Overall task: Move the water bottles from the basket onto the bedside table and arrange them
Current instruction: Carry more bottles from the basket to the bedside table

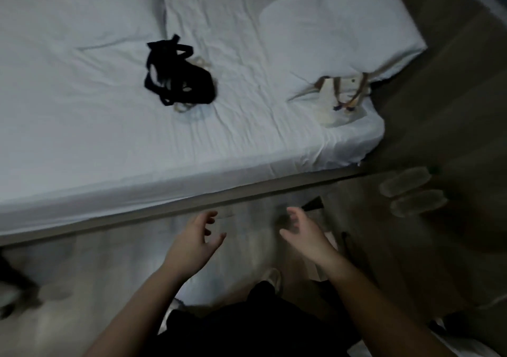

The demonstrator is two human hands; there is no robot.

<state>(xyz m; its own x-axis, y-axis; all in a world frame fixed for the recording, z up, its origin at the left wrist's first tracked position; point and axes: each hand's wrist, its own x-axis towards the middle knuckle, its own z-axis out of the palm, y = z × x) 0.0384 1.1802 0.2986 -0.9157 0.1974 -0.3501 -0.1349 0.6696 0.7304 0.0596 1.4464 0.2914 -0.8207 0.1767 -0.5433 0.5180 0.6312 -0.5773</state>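
Two clear water bottles (413, 192) lie side by side on the dark brown bedside table (444, 126) at the right; the picture is blurred. My left hand (196, 240) and my right hand (304, 233) hover over the floor in front of the bed, fingers loosely spread, holding nothing. Both hands are well left of the bottles. No basket can be made out.
A white bed (137, 126) fills the upper left, with a black strappy item (178, 75) and a white bag with brown straps (343, 95) on it. A pillow (343, 24) lies at the top right. My dark-clothed legs are below.
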